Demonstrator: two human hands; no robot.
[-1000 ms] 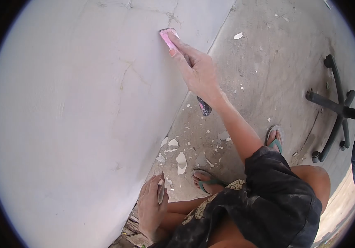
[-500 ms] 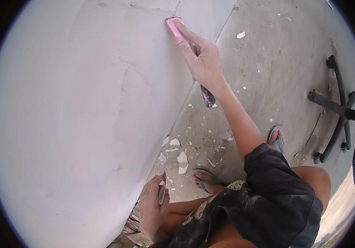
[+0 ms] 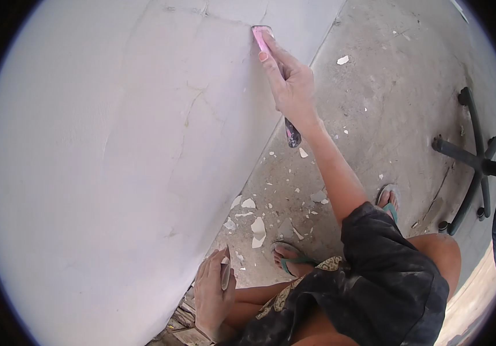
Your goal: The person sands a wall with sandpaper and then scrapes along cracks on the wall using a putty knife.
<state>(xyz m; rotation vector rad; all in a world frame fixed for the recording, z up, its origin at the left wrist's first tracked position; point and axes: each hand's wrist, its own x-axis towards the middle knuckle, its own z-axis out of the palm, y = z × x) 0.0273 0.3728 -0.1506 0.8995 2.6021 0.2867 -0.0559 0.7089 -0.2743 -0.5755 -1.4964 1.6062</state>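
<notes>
My right hand [image 3: 297,92] is closed around a scraper [image 3: 293,134] with a dark, paint-spotted handle and a pink-coated blade. The index finger lies along the blade, and its tip rests at the pale wall [image 3: 109,173], close to thin cracks near the top. Low down beside the wall, my left hand [image 3: 210,291] is closed on a folded sheet [image 3: 225,273], whitish and brown, that looks like sandpaper. Its far side is hidden by the fingers.
White flakes [image 3: 258,230] litter the grey concrete floor [image 3: 386,109] along the wall's foot. My feet in green flip-flops [image 3: 294,259] stand there. A black wheeled chair base [image 3: 461,150] is at the right. Debris [image 3: 184,317] lies at the bottom left.
The view has shifted slightly, so the wall and floor appear further right. My right hand with the scraper stays near the same stretch of wall; the left hand keeps its hold.
</notes>
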